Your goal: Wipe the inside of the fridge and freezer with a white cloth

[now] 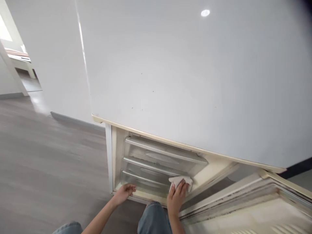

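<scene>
My right hand [175,196] is closed on a crumpled white cloth [181,180], which it presses to the lower right of the clear drawer fronts. The drawers [158,162] sit stacked inside a small white freezer [110,159] with its door standing open. My left hand [124,192] is by the lower left edge of the opening, fingers loosely bent and a little apart, with nothing seen in them. Whether its fingertips touch the freezer rim, I cannot tell.
The swung-out freezer door [255,208], with a dark-stained gasket, is at the lower right. A white top surface [170,81] with small specks overhangs the drawers. Grey wood-look floor [48,162] spreads to the left. My knee [154,219] is close to the opening.
</scene>
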A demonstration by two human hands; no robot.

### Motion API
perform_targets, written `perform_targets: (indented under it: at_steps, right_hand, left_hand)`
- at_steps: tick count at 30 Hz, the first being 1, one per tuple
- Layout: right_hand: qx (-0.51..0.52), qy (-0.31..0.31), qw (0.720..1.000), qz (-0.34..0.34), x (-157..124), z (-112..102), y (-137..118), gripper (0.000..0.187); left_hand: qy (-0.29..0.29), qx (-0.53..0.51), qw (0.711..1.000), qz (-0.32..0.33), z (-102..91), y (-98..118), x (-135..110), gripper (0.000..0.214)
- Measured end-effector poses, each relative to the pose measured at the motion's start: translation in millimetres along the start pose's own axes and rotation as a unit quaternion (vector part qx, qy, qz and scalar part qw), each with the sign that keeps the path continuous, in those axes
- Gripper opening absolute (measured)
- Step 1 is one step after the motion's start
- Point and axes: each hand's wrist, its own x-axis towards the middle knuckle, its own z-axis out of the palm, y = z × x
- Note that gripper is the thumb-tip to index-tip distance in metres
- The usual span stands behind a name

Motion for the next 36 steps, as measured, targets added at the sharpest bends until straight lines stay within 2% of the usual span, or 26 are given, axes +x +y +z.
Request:
perform_targets:
  at_steps: [4, 9, 12, 15, 20, 23, 25, 30, 36]
  right_hand:
    - [-0.054, 0.030, 0.997, -0.044, -5.3, 25.1, -0.1, 0.071]
    - [-0.063, 0.043, 0.993, -0.086, -14.7, 46.8, 6.3, 0.071]
    - [-0.084, 0.047, 0.988, -0.122, -21.6, 52.3, 13.2, 0.067]
    - [-0.113, 0.018, 0.982, -0.147, -32.1, 51.4, 19.5, 0.062]
    - [-0.100, -0.030, 0.976, -0.192, -48.5, 49.8, 15.7, 0.050]
    - [-0.079, -0.044, 0.970, -0.225, -48.3, 50.9, 0.4, 0.053]
    - [-0.068, -0.057, 0.973, -0.213, -45.3, 51.2, -12.9, 0.055]
    - [-0.049, -0.079, 0.981, -0.170, -42.6, 53.4, -45.1, 0.057]
    - [-0.003, -0.109, 0.974, -0.197, -49.1, 64.4, -84.1, 0.057]
  left_hand:
    - [-0.003, 0.048, 0.999, 0.001, 21.3, -37.6, 6.7, 0.038]
    - [-0.031, 0.128, 0.991, 0.017, 39.6, -54.3, 8.2, 0.026]
    - [-0.050, 0.153, 0.987, 0.030, 41.2, -47.5, -5.4, 0.026]
    - [-0.064, 0.198, 0.977, 0.049, 40.0, -30.7, -22.4, 0.029]
    - [-0.097, 0.354, 0.929, 0.058, 48.3, -4.8, -31.6, 0.038]
    - [-0.133, 0.405, 0.900, 0.096, 59.1, 1.6, -27.9, 0.041]
    - [-0.149, 0.419, 0.889, 0.108, 65.7, 2.9, -25.7, 0.040]
    - [-0.166, 0.437, 0.877, 0.110, 77.0, 2.9, -25.4, 0.042]
    - [-0.162, 0.457, 0.870, 0.093, 80.0, 5.4, -32.0, 0.042]
